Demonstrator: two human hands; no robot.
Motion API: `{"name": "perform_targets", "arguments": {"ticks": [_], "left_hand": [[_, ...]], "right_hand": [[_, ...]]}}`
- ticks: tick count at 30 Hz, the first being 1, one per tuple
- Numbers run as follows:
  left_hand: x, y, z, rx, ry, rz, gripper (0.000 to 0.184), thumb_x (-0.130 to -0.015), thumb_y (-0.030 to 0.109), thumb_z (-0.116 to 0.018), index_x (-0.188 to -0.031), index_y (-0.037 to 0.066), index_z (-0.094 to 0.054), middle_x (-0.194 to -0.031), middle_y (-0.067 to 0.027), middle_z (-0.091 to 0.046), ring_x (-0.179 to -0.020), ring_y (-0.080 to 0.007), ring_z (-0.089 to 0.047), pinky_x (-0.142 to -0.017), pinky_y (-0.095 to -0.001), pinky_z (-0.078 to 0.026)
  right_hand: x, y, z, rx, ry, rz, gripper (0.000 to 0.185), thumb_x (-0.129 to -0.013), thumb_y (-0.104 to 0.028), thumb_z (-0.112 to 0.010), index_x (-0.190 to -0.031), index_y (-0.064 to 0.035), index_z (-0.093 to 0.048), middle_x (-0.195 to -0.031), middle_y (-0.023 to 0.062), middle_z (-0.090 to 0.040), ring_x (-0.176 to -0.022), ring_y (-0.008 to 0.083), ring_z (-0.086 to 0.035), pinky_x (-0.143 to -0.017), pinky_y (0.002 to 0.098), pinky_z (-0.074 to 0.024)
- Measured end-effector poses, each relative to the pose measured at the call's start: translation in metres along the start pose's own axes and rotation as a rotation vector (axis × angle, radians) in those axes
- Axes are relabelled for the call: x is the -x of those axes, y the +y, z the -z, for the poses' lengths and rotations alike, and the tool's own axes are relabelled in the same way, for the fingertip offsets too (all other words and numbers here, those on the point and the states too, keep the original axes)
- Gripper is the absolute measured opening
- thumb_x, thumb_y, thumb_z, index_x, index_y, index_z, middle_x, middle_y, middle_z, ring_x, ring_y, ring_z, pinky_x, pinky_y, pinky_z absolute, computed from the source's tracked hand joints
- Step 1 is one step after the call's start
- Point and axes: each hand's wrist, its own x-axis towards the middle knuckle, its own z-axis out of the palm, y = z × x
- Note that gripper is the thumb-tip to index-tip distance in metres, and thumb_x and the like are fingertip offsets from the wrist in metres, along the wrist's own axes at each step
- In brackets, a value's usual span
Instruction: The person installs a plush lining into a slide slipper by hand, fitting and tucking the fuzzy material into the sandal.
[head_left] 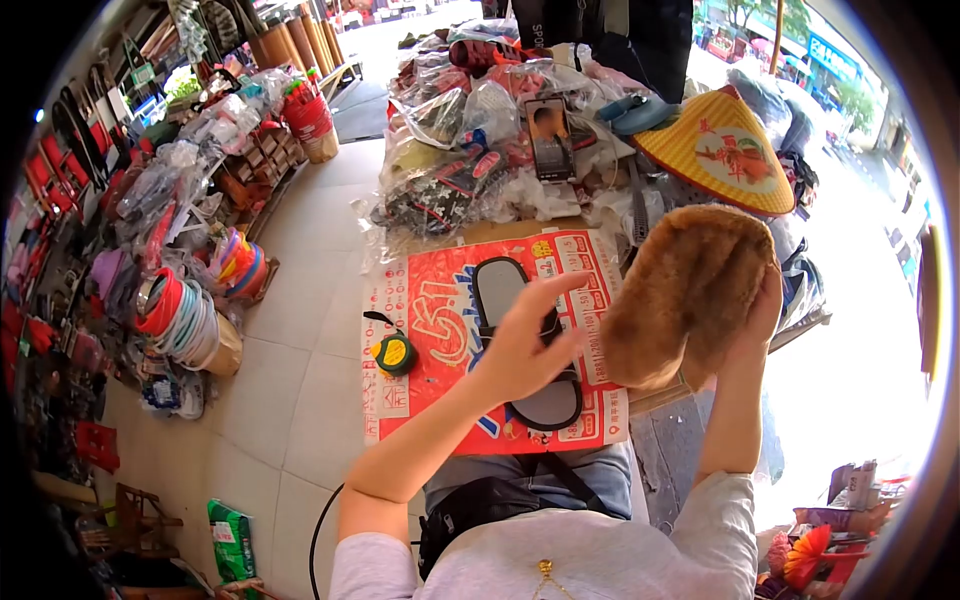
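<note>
My right hand (pixel 765 312) grips the right edge of a brown furry piece (pixel 665 300) with two rounded lobes and a fold down the middle, raised over the right side of the board. My left hand (pixel 530 340) holds nothing; its fingers are apart, left of the fur. Partly hidden under that hand lies a flat grey item with black edging and dark straps, showing one rounded grey pad (pixel 502 285) above and another pad (pixel 550 405) below. They rest on a red and white printed sheet (pixel 430 290). To the left sits a round yellow and dark green tape measure (pixel 395 354).
Beyond the sheet, plastic-wrapped goods (pixel 440 150) are heaped around a propped phone (pixel 549 140). A yellow conical hat (pixel 720 150) stands at the right. Crowded goods, a basket stack (pixel 190 325) and a red bucket (pixel 312 125) line the left side of the tiled floor (pixel 300 390).
</note>
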Motion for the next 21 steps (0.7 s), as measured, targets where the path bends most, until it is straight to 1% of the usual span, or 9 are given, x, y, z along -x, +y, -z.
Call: {"name": "perform_targets", "arguments": {"ticks": [3, 6, 9, 12, 14, 15, 17, 18, 21], "left_hand": [[-0.01, 0.005, -0.038, 0.241, 0.019, 0.07, 0.063, -0.086, 0.012, -0.073, -0.142, 0.004, -0.047, -0.135, -0.0098, -0.057, -0.13, -0.0216, -0.049, -0.109, -0.0376, -0.035], [-0.019, 0.002, -0.054, 0.299, -0.041, 0.154, 0.058, -0.087, 0.01, -0.072, -0.138, 0.0, -0.047, -0.127, -0.0131, -0.059, -0.129, -0.0221, -0.051, -0.107, -0.0366, -0.041], [-0.021, -0.005, -0.055, 0.449, -0.256, 0.382, 0.043, -0.092, 0.005, -0.065, -0.131, 0.0, -0.051, -0.118, -0.0078, -0.063, -0.115, -0.0147, -0.058, -0.097, -0.0302, -0.047], [-0.015, -0.013, -0.056, 0.552, -0.149, 0.434, 0.032, -0.096, 0.003, -0.059, -0.128, 0.001, -0.055, -0.108, -0.0008, -0.065, -0.105, -0.0077, -0.059, -0.092, -0.0253, -0.048], [-0.017, -0.01, -0.05, 0.547, -0.136, 0.387, 0.027, -0.097, 0.001, -0.055, -0.124, 0.002, -0.055, -0.108, -0.0003, -0.063, -0.103, -0.006, -0.058, -0.091, -0.0242, -0.048], [-0.018, -0.011, -0.052, 0.549, -0.131, 0.387, 0.027, -0.097, 0.001, -0.055, -0.124, 0.002, -0.055, -0.108, -0.0003, -0.063, -0.103, -0.006, -0.058, -0.091, -0.0242, -0.048], [-0.017, -0.013, -0.059, 0.608, -0.154, 0.334, 0.025, -0.098, 0.001, -0.054, -0.123, 0.002, -0.054, -0.109, 0.0, -0.062, -0.103, -0.006, -0.058, -0.09, -0.0244, -0.048], [-0.016, -0.012, -0.062, 0.611, -0.16, 0.338, 0.025, -0.098, 0.001, -0.054, -0.123, 0.002, -0.054, -0.109, 0.0, -0.062, -0.103, -0.006, -0.058, -0.09, -0.0244, -0.048], [-0.015, -0.004, -0.065, 0.705, -0.134, 0.266, 0.028, -0.098, 0.0, -0.054, -0.126, 0.001, -0.053, -0.114, 0.0001, -0.061, -0.103, -0.0061, -0.058, -0.09, -0.0243, -0.048]], "right_hand": [[0.005, 0.014, -0.033, -0.122, -0.138, -0.073, 0.039, -0.101, -0.029, -0.041, -0.125, -0.0038, -0.06, -0.124, 0.0115, -0.066, -0.112, 0.0277, -0.064, -0.104, 0.042, -0.0487], [0.013, 0.023, -0.048, -0.049, 0.185, -0.062, 0.039, -0.102, -0.029, -0.041, -0.126, -0.0057, -0.06, -0.124, 0.011, -0.066, -0.113, 0.0273, -0.063, -0.103, 0.0416, -0.049], [0.007, 0.023, -0.024, -0.09, -0.117, -0.108, 0.038, -0.101, -0.03, -0.044, -0.127, -0.0075, -0.06, -0.121, 0.0095, -0.067, -0.111, 0.0256, -0.063, -0.101, 0.0403, -0.0492], [-0.004, 0.034, 0.009, 0.316, 0.261, -0.008, 0.044, -0.1, -0.032, -0.05, -0.136, -0.0061, -0.052, -0.132, 0.0102, -0.06, -0.121, 0.0224, -0.057, -0.103, 0.0375, -0.0449], [0.006, 0.045, 0.023, 0.958, 0.14, 0.521, 0.063, -0.097, -0.042, -0.058, -0.144, -0.0046, -0.041, -0.146, 0.0112, -0.046, -0.132, 0.0228, -0.046, -0.107, 0.0369, -0.0387], [0.014, 0.041, 0.031, 1.0, -0.112, 0.481, 0.094, -0.086, -0.058, -0.069, -0.151, -0.0026, -0.029, -0.155, 0.0109, -0.032, -0.141, 0.025, -0.035, -0.109, 0.0376, -0.0344], [0.03, 0.062, 0.021, 0.783, -0.402, 0.253, 0.115, -0.073, -0.068, -0.077, -0.152, -0.0016, -0.027, -0.155, 0.0117, -0.033, -0.143, 0.0258, -0.033, -0.113, 0.0395, -0.0315], [0.039, 0.063, 0.012, 0.799, -0.482, 0.127, 0.125, -0.065, -0.064, -0.085, -0.154, -0.0009, -0.024, -0.155, 0.0139, -0.033, -0.145, 0.0243, -0.031, -0.117, 0.0402, -0.0271], [0.053, 0.084, 0.011, 0.468, -0.501, -0.019, 0.114, -0.069, -0.042, -0.092, -0.152, -0.0002, -0.026, -0.151, 0.0151, -0.038, -0.141, 0.0235, -0.037, -0.117, 0.0399, -0.0284]]}}
